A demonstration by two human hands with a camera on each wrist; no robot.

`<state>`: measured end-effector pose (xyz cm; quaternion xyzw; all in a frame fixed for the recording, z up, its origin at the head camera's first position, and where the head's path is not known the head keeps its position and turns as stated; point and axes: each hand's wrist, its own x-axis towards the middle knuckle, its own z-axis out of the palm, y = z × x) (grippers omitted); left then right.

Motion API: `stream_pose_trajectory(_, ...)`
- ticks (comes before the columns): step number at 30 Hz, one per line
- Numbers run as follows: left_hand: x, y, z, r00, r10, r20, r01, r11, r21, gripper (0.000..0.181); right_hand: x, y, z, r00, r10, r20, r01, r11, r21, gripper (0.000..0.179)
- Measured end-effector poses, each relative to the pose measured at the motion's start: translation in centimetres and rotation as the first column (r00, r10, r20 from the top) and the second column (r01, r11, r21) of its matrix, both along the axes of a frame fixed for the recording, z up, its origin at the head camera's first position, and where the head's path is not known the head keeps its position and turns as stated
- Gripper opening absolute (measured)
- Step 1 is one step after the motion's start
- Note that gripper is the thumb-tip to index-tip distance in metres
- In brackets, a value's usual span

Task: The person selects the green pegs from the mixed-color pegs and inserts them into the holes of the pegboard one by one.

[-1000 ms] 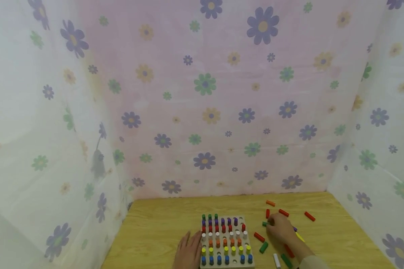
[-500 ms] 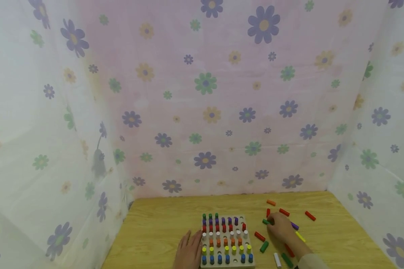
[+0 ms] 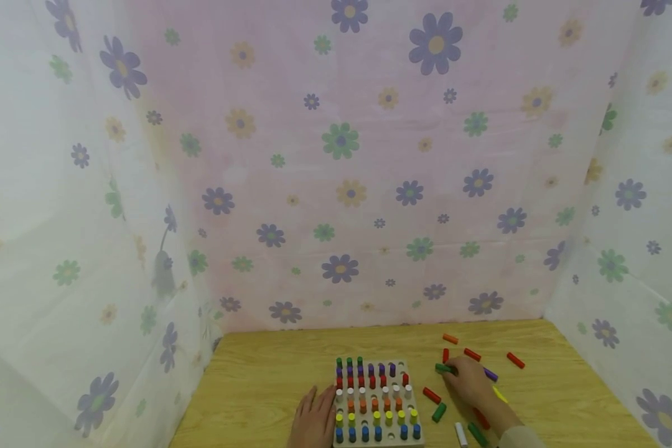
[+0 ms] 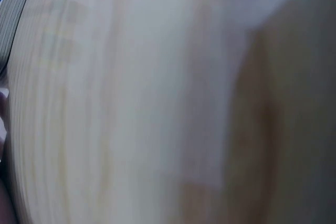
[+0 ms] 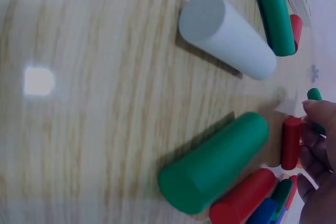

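A pegboard (image 3: pixel 381 443) stands on the wooden table, with rows of coloured pegs upright in it. My left hand (image 3: pixel 312 420) lies flat along the board's left side, fingers extended. In the left wrist view only blurred wood and a corner of the board show. Right of the board, my right hand (image 3: pixel 469 382) pinches a green peg (image 3: pixel 442 368) between thumb and fingers. The same green peg (image 5: pixel 314 94) shows at the fingertips in the right wrist view. Close to that hand lie a red peg (image 3: pixel 445 355) and a purple peg (image 3: pixel 490 374).
Loose pegs are scattered on the table's right side: a white peg (image 5: pixel 231 38), a green peg (image 5: pixel 212 163), a red peg (image 3: pixel 432 395), an orange peg (image 3: pixel 450 338) and a yellow peg (image 3: pixel 499 394). Flowered sheets (image 3: pixel 341 186) enclose the table at the back and sides.
The right hand's fingertips have shifted slightly away from me, and the green peg between them has moved and shows more fully. The left hand has stayed beside the board.
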<state>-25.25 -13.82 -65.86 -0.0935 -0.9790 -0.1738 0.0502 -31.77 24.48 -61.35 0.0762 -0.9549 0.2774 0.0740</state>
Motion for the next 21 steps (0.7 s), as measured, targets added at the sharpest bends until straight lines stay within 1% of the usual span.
stream_pose_trajectory(3, 0.1, 0.0, -0.2, 1.000, 0.000, -0.025, 0.000, 1.000, -0.009, 0.048, 0.0, 0.1, 0.3, 1.000, 0.001, 0.021, 0.000, 1.000, -0.019, 0.004)
stream_pose_trajectory(6, 0.1, 0.0, -0.3, 1.000, 0.005, -0.014, -0.005, 1.000, -0.001, 0.048, 0.1, 0.2, 0.7, 0.999, 0.010, 0.045, -0.008, 0.999, -0.051, 0.003)
stream_pose_trajectory(10, 0.1, 0.0, -0.2, 1.000, 0.008, -0.001, -0.008, 1.000, 0.000, 0.047, 0.3, 0.3, 1.3, 0.996, 0.062, 0.068, -0.055, 0.993, -0.101, 0.009)
stream_pose_trajectory(16, 0.0, 0.0, 0.0, 1.000, 0.002, 0.006, -0.002, 1.000, -0.005, 0.046, 0.7, 0.3, 2.0, 0.991, 0.130, 0.040, -0.124, 0.983, -0.136, 0.017)
stream_pose_trajectory(18, 0.0, 0.0, 0.0, 1.000, 0.000, 0.004, 0.000, 1.000, -0.007, 0.046, 0.8, 0.3, 2.2, 0.990, 0.135, 0.027, -0.130, 0.981, -0.145, 0.019)
stream_pose_trajectory(21, 0.0, 0.0, 0.0, 1.000, -0.002, -0.001, 0.002, 1.000, -0.015, 0.046, 1.3, 0.0, 2.7, 0.993, 0.120, 0.012, -0.116, 0.979, -0.170, 0.018)
